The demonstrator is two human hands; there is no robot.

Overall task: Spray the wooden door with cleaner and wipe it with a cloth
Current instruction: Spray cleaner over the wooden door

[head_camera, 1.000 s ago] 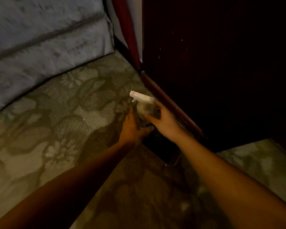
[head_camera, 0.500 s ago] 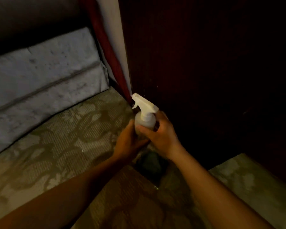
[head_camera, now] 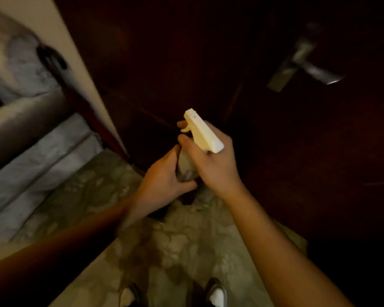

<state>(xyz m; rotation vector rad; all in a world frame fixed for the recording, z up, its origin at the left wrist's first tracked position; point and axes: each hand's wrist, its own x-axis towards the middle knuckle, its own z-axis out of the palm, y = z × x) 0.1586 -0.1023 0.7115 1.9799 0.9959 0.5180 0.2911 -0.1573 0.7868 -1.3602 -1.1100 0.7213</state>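
Spray bottle (head_camera: 203,134) hangs just before the wooden door (head_camera: 186,63), nozzle toward it, right grip (head_camera: 211,167) curled round its neck at the trigger, left grip (head_camera: 164,178) clasping its body, seemingly steadying it for spraying.

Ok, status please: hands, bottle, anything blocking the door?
Right hand grips spray bottle at trigger, left hand holds its body. Nozzle faces wooden door. Nothing in between.

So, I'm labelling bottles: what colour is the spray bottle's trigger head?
White plastic trigger head; head view.
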